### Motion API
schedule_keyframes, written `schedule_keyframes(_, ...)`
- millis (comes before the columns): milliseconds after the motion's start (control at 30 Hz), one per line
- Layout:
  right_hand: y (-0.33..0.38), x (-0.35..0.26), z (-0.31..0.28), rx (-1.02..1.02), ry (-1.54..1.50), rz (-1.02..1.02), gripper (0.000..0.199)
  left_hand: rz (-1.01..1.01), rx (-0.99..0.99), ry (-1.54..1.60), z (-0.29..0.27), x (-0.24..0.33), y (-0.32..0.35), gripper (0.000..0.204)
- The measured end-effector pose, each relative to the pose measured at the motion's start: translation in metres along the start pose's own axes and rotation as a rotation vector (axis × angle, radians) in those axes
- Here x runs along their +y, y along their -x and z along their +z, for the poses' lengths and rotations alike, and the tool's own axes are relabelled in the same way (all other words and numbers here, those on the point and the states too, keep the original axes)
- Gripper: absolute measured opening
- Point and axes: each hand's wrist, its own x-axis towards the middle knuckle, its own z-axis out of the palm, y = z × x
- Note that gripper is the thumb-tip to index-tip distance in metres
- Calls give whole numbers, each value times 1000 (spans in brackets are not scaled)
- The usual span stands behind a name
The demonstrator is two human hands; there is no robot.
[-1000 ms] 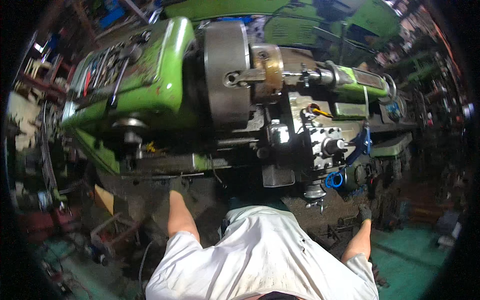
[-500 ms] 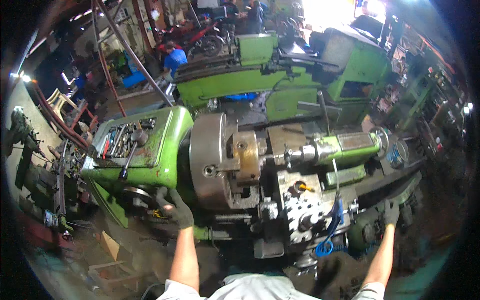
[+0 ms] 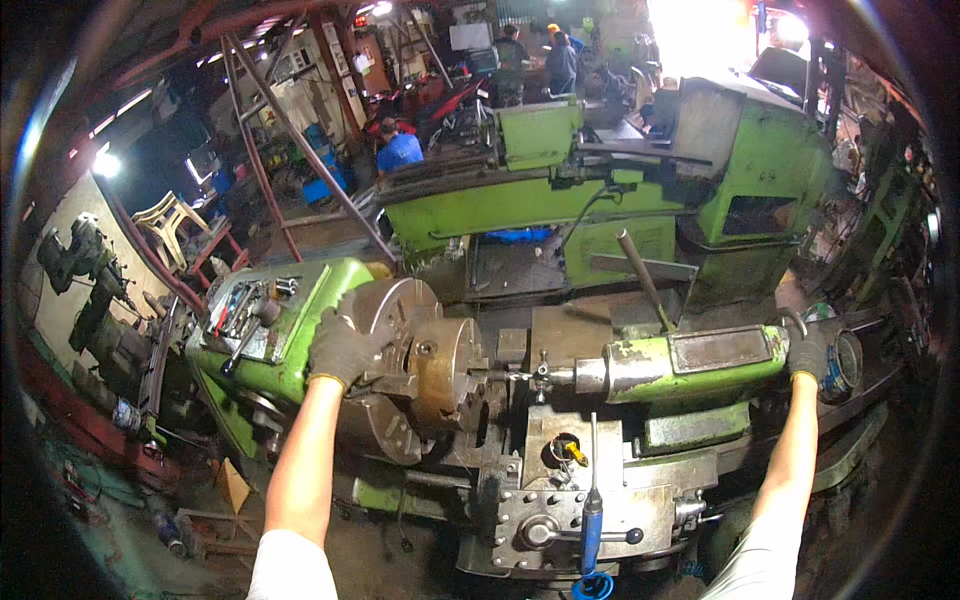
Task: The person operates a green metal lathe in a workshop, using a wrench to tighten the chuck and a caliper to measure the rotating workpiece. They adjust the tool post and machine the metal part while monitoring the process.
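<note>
My left hand [image 3: 341, 352], in a dark work glove, lies against the lathe chuck [image 3: 405, 300] with its fingers spread over the rim. In the chuck jaws sits a brownish metal cylinder [image 3: 437, 375]. A thin tool in a small drill chuck [image 3: 541, 378] reaches from the green tailstock [image 3: 640, 360] to the cylinder's face. At the tailstock's right end, my gloved right hand [image 3: 806, 357] is closed round the handwheel [image 3: 795, 322], its fingers partly hidden. A blue-handled pointed tool [image 3: 592, 520] rests on the tool post [image 3: 540, 530].
Loose tools fill the tray on the green headstock [image 3: 255, 315]. A yellow object [image 3: 575, 454] lies on the carriage. A metal bar [image 3: 642, 270] stands behind the tailstock. Beyond is another green lathe [image 3: 540, 205]; a person in blue [image 3: 401, 150] and others are farther back.
My left hand has moved up from the headstock front to the chuck. My right hand has risen from the carriage's right side to the tailstock handwheel. The view has shifted.
</note>
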Motion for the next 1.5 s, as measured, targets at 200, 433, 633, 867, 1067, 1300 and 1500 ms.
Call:
schedule_keyframes(200, -1, 4, 27, -16, 110, -85, 59, -25, 65, 180, 27, -27, -19, 111)
schedule_keyframes(433, -19, 30, 42, -14, 132, -38, 50, -18, 30, 291, 16, -11, -11, 98)
schedule_keyframes(633, -27, 44, 63, 108, 77, -241, 50, 42, 62, 244, 24, -29, -18, 104)
schedule_keyframes(867, -54, 73, 77, 79, 156, -82, 46, 35, 57, 232, 21, -24, -16, 101)
schedule_keyframes(1067, -64, 78, 59, -56, 175, -43, 64, 23, 17, 184, 27, -30, -24, 112)
schedule_keyframes(1300, -101, 101, 69, -215, 28, 146, 77, -33, -242, 234, 51, -37, -117, 113)
schedule_keyframes(1500, 3, 59, 11, 162, -115, -129, 65, -10, -180, 312, 40, -27, -89, 106)
